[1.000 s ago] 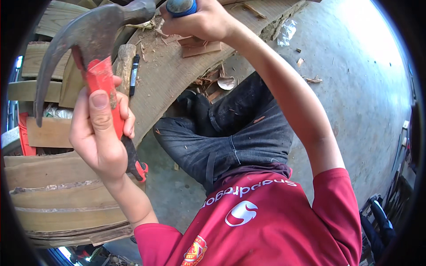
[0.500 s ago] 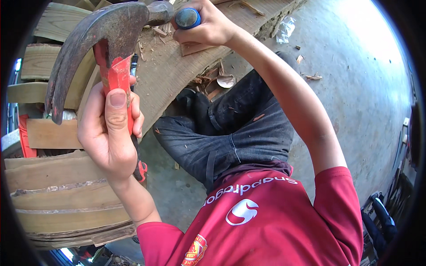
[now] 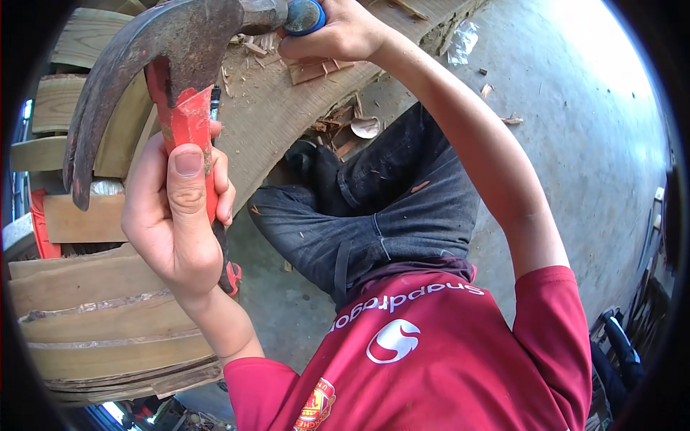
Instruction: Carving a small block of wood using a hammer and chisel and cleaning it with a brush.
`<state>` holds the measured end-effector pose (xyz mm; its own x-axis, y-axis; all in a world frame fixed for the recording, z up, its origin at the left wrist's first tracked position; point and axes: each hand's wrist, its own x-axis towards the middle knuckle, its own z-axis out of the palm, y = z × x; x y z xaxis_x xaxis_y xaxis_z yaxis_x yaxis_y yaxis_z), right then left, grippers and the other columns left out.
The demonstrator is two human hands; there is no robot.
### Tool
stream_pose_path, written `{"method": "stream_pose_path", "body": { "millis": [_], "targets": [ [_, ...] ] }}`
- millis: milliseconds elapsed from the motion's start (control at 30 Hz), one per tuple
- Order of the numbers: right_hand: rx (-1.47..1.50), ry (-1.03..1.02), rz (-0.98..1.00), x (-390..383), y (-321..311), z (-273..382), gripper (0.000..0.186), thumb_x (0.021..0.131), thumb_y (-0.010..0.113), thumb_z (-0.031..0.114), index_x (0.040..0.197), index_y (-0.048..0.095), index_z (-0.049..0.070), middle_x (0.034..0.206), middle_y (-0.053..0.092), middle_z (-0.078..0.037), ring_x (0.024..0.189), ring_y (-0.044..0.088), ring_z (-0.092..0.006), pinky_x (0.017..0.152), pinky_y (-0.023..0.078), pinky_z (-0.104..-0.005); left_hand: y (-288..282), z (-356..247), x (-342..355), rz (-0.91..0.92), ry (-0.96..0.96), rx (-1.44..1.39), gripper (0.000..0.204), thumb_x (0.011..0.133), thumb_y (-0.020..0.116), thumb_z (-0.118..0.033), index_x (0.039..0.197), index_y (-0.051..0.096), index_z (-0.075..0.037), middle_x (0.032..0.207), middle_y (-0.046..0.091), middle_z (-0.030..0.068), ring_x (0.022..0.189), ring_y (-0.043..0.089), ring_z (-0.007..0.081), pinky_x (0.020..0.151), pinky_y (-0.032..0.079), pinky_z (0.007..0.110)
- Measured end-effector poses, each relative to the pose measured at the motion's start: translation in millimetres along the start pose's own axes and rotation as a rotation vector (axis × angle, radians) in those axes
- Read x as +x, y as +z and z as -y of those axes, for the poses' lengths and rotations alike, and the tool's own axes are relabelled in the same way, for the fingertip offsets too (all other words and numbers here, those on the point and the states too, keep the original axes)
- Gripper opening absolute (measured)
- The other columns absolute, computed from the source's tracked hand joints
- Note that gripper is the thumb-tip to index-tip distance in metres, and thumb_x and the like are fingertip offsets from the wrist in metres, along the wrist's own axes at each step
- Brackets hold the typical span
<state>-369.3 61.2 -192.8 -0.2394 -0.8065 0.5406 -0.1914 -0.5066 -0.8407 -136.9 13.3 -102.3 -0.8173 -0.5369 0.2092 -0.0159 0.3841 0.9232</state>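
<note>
My left hand [image 3: 176, 223] grips a claw hammer [image 3: 192, 118] by its red handle, thumb laid along the side. Its worn, rusty head is raised close to the camera, with the claw curving down to the left. My right hand [image 3: 345, 32] is closed round a blue-ringed handle [image 3: 305, 19], seen end-on, probably a chisel's; its blade is hidden. The hammer's striking face is at that handle's end, apparently touching it. Below the right hand, a small reddish wood piece [image 3: 320, 70] lies on a thick wooden plank [image 3: 262, 118].
Wood chips [image 3: 255, 49] litter the plank. Stacked boards [image 3: 100, 287] stand at the left. My crossed legs [image 3: 374, 194] are on the concrete floor [image 3: 568, 144], near more splinters, a pale round disc [image 3: 365, 127] and a clear plastic scrap [image 3: 463, 43].
The hammer head has shifted slightly up and its claw a little left and down. The blue-ringed handle and right hand sit slightly higher in view. Both grips are unchanged.
</note>
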Motion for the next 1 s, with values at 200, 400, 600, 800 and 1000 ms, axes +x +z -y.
{"method": "stream_pose_path", "body": {
  "millis": [200, 400, 600, 800, 1000],
  "targets": [
    [-0.066, 0.007, 0.001, 1.1, -1.8, -9.4, 0.023, 0.068, 0.068, 0.009, 0.059, 0.048, 0.004, 0.052, 0.043, 0.003, 0.048, 0.042, -0.0076, 0.045, 0.034, -0.0279, 5.6, -4.3, 7.5, 0.006, -0.022, 0.01, 0.035, 0.099, 0.054, -0.027, 0.101, 0.059, 0.007, 0.067, 0.052, 0.004, 0.052, 0.041, 0.0053, 0.045, 0.031, 0.018],
    [-0.076, -0.012, -0.019, 5.6, 4.7, -17.6, 0.021, 0.068, 0.068, 0.009, 0.061, 0.049, 0.004, 0.054, 0.042, 0.001, 0.051, 0.041, -0.0095, 0.047, 0.035, -0.0298, 6.6, -12.1, 13.9, -0.09, 0.063, 0.07, 0.035, 0.099, 0.053, -0.028, 0.1, 0.06, 0.007, 0.064, 0.05, 0.0031, 0.049, 0.039, 0.0051, 0.045, 0.03, 0.018],
    [-0.111, -0.112, -0.068, 9.0, 0.3, -22.4, 0.021, 0.065, 0.068, 0.009, 0.062, 0.048, 0.003, 0.055, 0.041, 0.0, 0.052, 0.039, -0.0113, 0.048, 0.034, -0.0312, 5.5, -9.0, 19.8, -0.057, 0.067, 0.131, 0.039, 0.099, 0.052, -0.032, 0.101, 0.06, 0.006, 0.066, 0.051, 0.0034, 0.048, 0.043, 0.006, 0.044, 0.03, 0.018],
    [-0.172, -0.087, -0.068, 11.2, 3.1, -23.3, 0.021, 0.065, 0.068, 0.009, 0.06, 0.048, 0.003, 0.054, 0.041, 0.0, 0.051, 0.041, -0.0109, 0.048, 0.034, -0.0305, 0.0, -14.4, 18.7, -0.102, 0.06, 0.071, 0.04, 0.1, 0.051, -0.034, 0.104, 0.06, 0.005, 0.066, 0.051, 0.0023, 0.048, 0.044, 0.0058, 0.044, 0.03, 0.019],
    [-0.157, -0.104, -0.064, 11.7, 1.9, -22.5, 0.018, 0.066, 0.068, 0.008, 0.061, 0.052, 0.002, 0.055, 0.045, 0.001, 0.052, 0.042, -0.0095, 0.048, 0.035, -0.0297, -7.0, -5.1, 22.0, -0.04, 0.048, 0.149, 0.037, 0.1, 0.05, -0.03, 0.105, 0.061, 0.005, 0.065, 0.049, 0.0008, 0.047, 0.04, 0.0046, 0.044, 0.03, 0.018]
  ]
}}
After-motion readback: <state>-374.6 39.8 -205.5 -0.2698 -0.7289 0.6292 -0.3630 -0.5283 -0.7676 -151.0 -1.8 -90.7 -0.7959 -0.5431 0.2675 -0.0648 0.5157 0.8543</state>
